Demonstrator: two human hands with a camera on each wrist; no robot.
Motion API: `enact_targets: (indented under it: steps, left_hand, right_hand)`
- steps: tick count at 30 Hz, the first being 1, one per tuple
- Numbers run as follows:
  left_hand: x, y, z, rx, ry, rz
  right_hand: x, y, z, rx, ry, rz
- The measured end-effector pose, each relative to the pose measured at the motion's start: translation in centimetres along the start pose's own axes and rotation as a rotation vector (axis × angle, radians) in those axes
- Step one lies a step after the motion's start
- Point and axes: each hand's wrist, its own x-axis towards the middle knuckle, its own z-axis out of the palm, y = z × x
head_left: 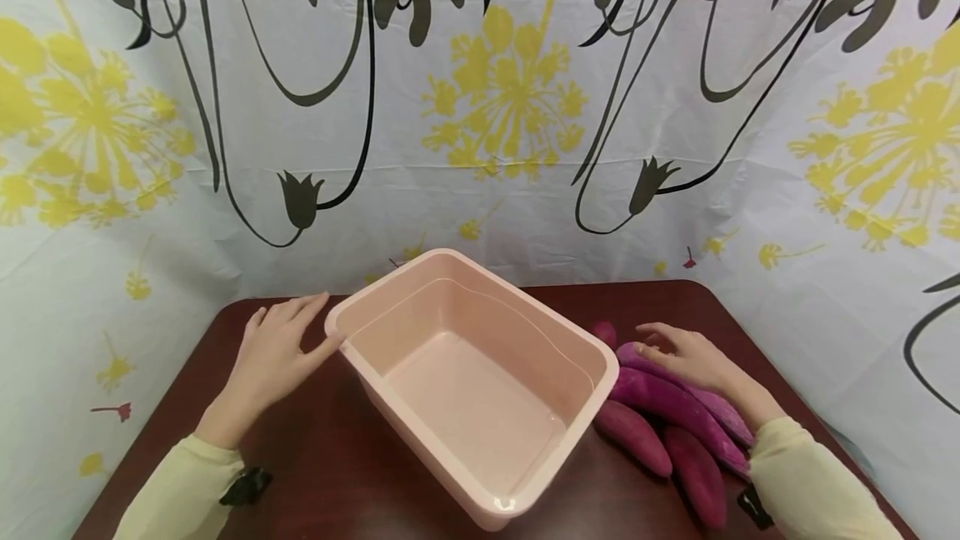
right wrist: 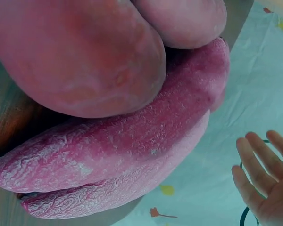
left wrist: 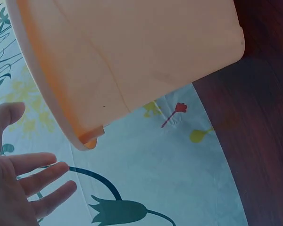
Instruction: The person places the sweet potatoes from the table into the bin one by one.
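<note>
A pale pink plastic basin [head_left: 465, 390] stands at an angle on the table, with nothing inside it. My left hand [head_left: 281, 350] is beside its far-left corner, fingers spread; in the left wrist view the thumb and fingers [left wrist: 47, 181] are near the basin's rim [left wrist: 47, 101] without gripping it. To the basin's right lies a pile of several purple-red sweet potatoes [head_left: 671, 398], long and slightly curved. Over the far end of that pile hangs my right hand [head_left: 693, 361], holding nothing. The right wrist view shows its loosely extended fingers [right wrist: 259, 165] apart from the wrinkled sweet potatoes [right wrist: 132, 141].
Under everything is a dark red-brown table [head_left: 315, 457] with rounded far corners. A white cloth [head_left: 480, 215] with yellow flowers and dark vines hangs behind the table and along both sides. The basin's right corner comes close to the sweet potatoes.
</note>
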Motion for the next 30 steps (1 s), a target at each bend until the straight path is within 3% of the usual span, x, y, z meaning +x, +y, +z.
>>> enact_targets:
  steps: [7, 15, 21, 26, 30]
  left_hand:
    - [0.5, 0.4, 0.0, 0.032, -0.105, 0.031]
    - [0.9, 0.4, -0.3, 0.06, -0.229, 0.013]
    - [0.8, 0.4, -0.3, 0.066, -0.262, -0.007]
    - [0.8, 0.4, -0.3, 0.067, -0.269, -0.019]
    - [0.9, 0.4, -0.2, 0.068, -0.267, -0.024]
  right_hand:
    - [0.3, -0.1, 1.0, 0.061, -0.145, -0.044]
    - [0.6, -0.5, 1.7, 0.109, -0.259, -0.114]
    - [0.7, -0.2, 2.0, 0.11, -0.263, -0.144]
    - [0.8, 0.2, 2.8, 0.101, -0.252, -0.225]
    - [0.7, 0.0, 3.3, 0.11, -0.292, -0.238]
